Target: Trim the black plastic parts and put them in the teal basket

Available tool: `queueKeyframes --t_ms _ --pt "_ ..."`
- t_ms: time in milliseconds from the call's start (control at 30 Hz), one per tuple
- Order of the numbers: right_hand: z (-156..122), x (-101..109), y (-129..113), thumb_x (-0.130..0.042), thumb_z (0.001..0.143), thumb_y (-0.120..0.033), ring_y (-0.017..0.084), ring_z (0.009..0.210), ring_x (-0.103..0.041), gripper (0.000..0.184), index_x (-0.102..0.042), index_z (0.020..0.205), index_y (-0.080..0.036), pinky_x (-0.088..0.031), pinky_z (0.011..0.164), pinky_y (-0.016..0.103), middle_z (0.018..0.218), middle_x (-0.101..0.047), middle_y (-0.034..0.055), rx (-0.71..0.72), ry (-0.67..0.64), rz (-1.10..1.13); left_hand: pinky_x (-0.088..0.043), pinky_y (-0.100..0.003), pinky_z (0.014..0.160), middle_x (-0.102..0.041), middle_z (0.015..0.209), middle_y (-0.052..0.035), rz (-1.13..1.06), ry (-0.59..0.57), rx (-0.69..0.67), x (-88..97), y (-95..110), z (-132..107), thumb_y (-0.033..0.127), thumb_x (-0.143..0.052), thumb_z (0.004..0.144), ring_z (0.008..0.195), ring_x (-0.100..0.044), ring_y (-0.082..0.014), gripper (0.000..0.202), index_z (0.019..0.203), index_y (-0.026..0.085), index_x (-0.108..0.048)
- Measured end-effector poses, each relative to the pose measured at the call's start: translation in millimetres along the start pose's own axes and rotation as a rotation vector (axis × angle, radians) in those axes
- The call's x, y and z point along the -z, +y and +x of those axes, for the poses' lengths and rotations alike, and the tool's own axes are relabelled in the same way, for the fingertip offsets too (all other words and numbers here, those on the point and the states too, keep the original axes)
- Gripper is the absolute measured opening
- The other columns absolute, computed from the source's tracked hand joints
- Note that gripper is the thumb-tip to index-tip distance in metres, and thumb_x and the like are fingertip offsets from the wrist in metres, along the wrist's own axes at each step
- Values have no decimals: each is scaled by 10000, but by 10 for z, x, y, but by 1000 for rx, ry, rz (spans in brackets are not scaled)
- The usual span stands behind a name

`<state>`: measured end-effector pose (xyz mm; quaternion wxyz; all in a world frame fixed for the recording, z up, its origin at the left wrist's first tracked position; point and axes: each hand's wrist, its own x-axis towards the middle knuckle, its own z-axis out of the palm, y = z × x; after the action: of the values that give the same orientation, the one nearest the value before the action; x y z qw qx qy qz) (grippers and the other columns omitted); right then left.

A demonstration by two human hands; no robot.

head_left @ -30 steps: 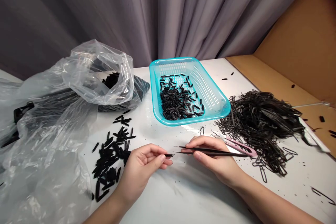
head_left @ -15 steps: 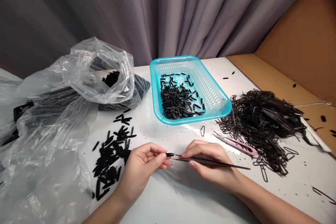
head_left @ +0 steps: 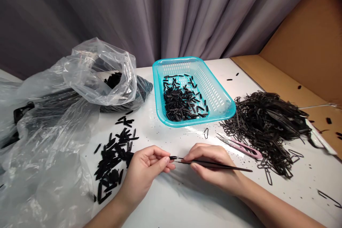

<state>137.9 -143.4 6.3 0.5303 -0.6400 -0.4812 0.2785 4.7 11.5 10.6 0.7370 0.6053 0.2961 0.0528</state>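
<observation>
Between thumb and fingertips my left hand (head_left: 149,165) pinches a small black strip-shaped piece (head_left: 173,157), whose end sticks out to the right. My right hand (head_left: 212,162) is closed around dark tweezers (head_left: 219,166), with the tips pointing left. Those tips are at the protruding end of the piece; whether they touch it I cannot tell. To the left of my left hand lies a loose pile of similar black pieces (head_left: 108,162). Beyond both hands, a blue plastic basket (head_left: 160,114) holds many more of them.
Pink-handled thread snips (head_left: 245,148) lie right of my right hand, beside a heap of thin black looped offcuts (head_left: 269,117). Clear plastic bags (head_left: 53,171) with black pieces cover the left side. A grey curtain (head_left: 176,14) hangs behind; brown cardboard (head_left: 307,32) stands at right.
My right hand and the tweezers have shifted very slightly left, toward the piece. The left hand keeps its pinch in the same place.
</observation>
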Motion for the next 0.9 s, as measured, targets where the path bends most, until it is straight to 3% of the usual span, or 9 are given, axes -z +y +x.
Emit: queueKeyframes --t_ms 267,500,700,900 --pt "17 32 -20 -532 837 -223 135 696 -612 134 -653 850 -166 -477 598 231 789 -683 41 -128 -38 65 -512 -196 586 -707 631 -35 10 -18 -5 8 -18 11 181 -620 758 614 -661 -133 40 755 141 -623" --pt "16 12 -10 -550 828 -211 133 726 -637 116 -648 851 -154 -503 645 234 798 -685 50 -138 -91 206 -489 -179 552 -690 595 -16 11 -7 -14 14 -10 21 174 -626 753 565 -637 -114 35 743 142 -620" --pt "3 8 8 -560 771 -138 135 677 -604 128 -652 855 -164 -480 604 246 776 -660 41 -57 13 74 -486 -188 542 -682 593 -25 41 9 -23 3 -7 6 188 -623 755 555 -631 -122 56 731 137 -619" --pt "2 -2 -10 -544 767 -115 140 708 -614 170 -652 886 -170 -484 638 253 806 -657 44 -6 3 12 -493 -188 553 -687 595 -31 58 7 -22 -4 -3 6 201 -630 748 568 -638 -126 67 727 138 -623"
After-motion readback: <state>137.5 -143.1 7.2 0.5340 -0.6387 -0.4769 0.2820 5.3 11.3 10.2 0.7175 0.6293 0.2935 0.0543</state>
